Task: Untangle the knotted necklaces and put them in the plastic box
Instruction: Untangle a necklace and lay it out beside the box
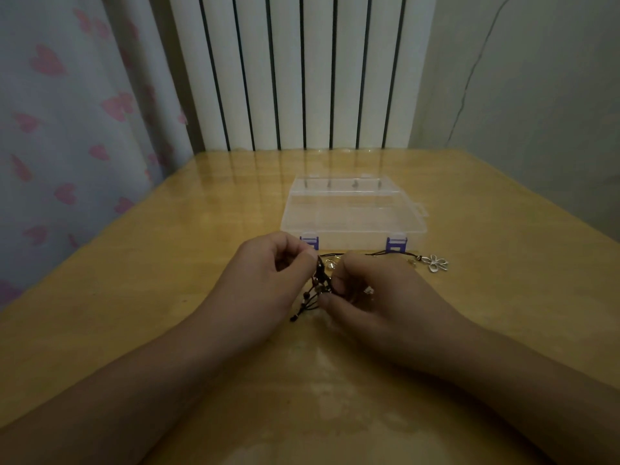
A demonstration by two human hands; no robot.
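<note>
1. Head view, landmark: a clear, shallow plastic box with purple latches sits closed at the middle of a glossy yellow wooden table. Every place below is given from this box.
2. Just in front of the box's near wall, between it and the person, lies the knotted bundle of dark cord necklaces with small beads. The bundle runs roughly toward and away from the box, with loose beaded tails trailing toward the person.
3. The left hand, in front of the box's left latch, pinches the top of the knot between thumb and curled fingers.
4. The right hand, in front of the box's middle, has its fingers curled round the cords on the knot's right side. Both hands are equally close to it.
5. One cord leads right along the box's front to a silver flower-shaped pendant, lying past the right latch.
6. Judgement: bare table either side of the hands gives room for pulling the strands apart sideways.
</note>
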